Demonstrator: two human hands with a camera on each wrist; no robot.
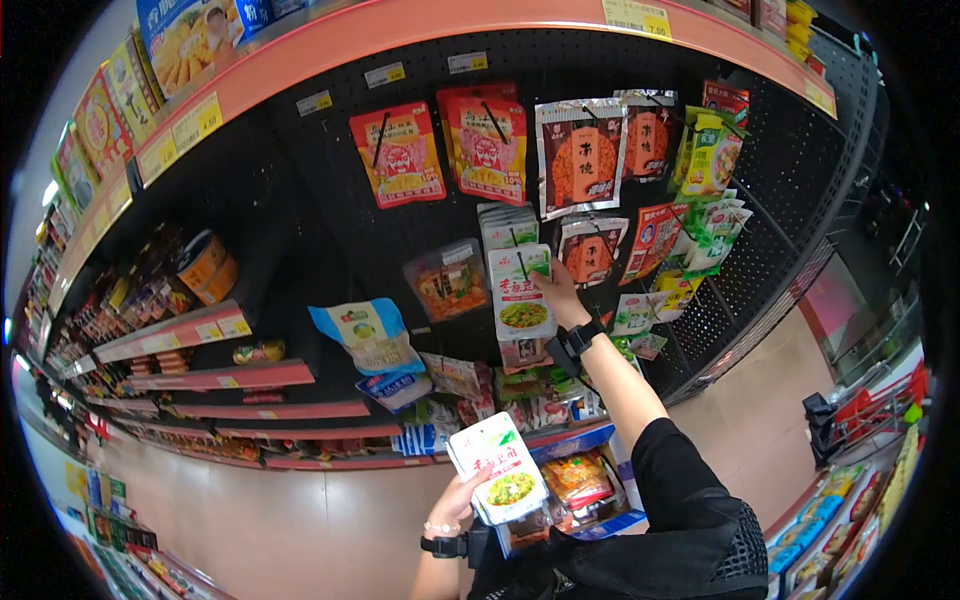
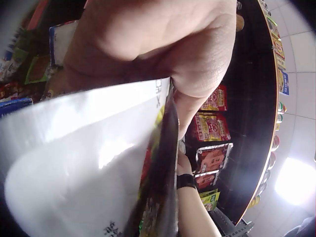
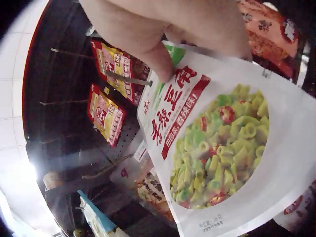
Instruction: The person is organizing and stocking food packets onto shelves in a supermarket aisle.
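Note:
My right hand (image 1: pixel 562 298) grips the top right edge of a white food packet (image 1: pixel 522 290), its thumb on the front. That packet shows red lettering and a picture of green cut beans, and it hangs at a metal hook (image 3: pixel 126 78) on the black pegboard. Behind it, more packets (image 1: pixel 508 222) of a pale kind hang in line. Lower down, in front of the body, my left hand (image 1: pixel 456 500) holds a matching white packet (image 1: pixel 497 462) by its left side. The left wrist view shows this packet's shiny white back (image 2: pixel 74 158) close up.
Red-and-yellow pouches (image 1: pixel 398 155) and brown seasoning pouches (image 1: pixel 582 155) hang above and right. A clear-fronted packet (image 1: pixel 447 280) and a blue-white bag (image 1: pixel 368 335) hang to the left. An open blue box (image 1: pixel 628 520) with packets stands below. Red-edged shelves (image 1: pixel 225 375) run left.

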